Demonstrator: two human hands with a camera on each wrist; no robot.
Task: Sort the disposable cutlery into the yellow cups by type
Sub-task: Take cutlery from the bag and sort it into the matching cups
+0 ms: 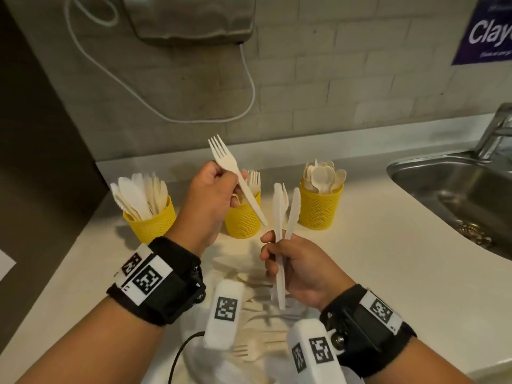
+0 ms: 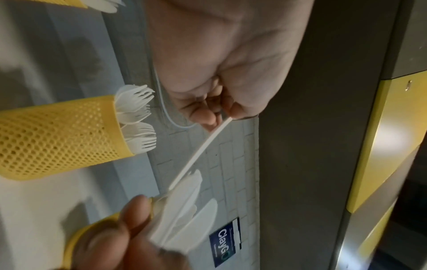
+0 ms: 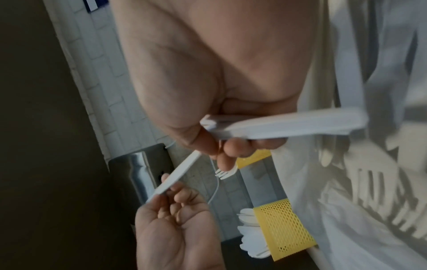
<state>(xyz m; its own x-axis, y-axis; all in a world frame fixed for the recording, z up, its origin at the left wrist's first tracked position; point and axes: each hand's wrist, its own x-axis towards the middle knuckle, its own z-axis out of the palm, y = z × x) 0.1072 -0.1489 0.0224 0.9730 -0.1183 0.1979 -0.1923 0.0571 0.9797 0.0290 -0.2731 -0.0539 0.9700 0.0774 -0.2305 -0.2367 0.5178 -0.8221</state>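
Note:
Three yellow mesh cups stand in a row on the counter: the left cup [image 1: 151, 220] holds knives, the middle cup [image 1: 242, 220] forks, the right cup [image 1: 321, 209] spoons. My left hand [image 1: 235, 187] pinches one white fork [image 1: 221, 155] by its handle, tines up, in front of the middle cup [image 2: 57, 135]. My right hand [image 1: 273, 256] grips a small bundle of knives [image 1: 279, 214] upright, just right of the fork. The wrist views show the fork handle [image 2: 203, 146] and the bundle's handles [image 3: 277, 126] held in curled fingers. Loose cutlery [image 1: 257, 345] lies under my wrists.
A steel sink [image 1: 457, 189] with a tap [image 1: 496, 134] is set into the counter at the right. A dark cabinet side [image 1: 41, 134] closes off the left. A white cable [image 1: 249, 87] hangs on the tiled wall behind the cups.

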